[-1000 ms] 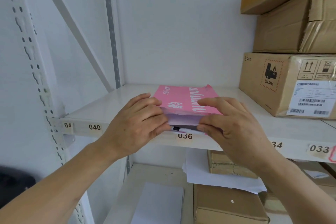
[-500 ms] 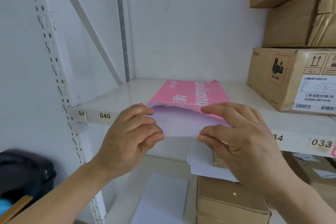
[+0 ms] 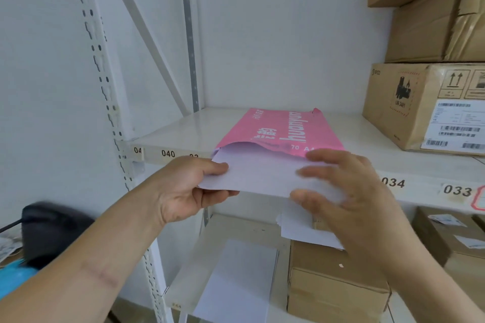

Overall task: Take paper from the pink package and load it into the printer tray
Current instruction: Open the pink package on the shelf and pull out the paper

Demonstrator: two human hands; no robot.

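Observation:
The pink package (image 3: 278, 130) lies flat on the white shelf (image 3: 183, 128), its open end facing me over the front edge. A thin stack of white paper (image 3: 259, 173) sticks partly out of that opening. My left hand (image 3: 183, 189) pinches the paper's left corner, thumb on top and fingers beneath. My right hand (image 3: 349, 199) is at the paper's right edge, fingers spread and blurred by motion, thumb under the sheets. No printer tray can be made out.
Cardboard boxes (image 3: 425, 107) are stacked at the right of the shelf. On the lower shelf sit more boxes (image 3: 333, 286) and loose white sheets (image 3: 241, 280). A dark object (image 3: 49, 231) sits at the lower left, beyond the perforated shelf upright (image 3: 105, 92).
The paper has slid farther out of the pink package toward me. My left hand shifted from covering the opening to pinching the sheet's corner. The view has drifted right and down.

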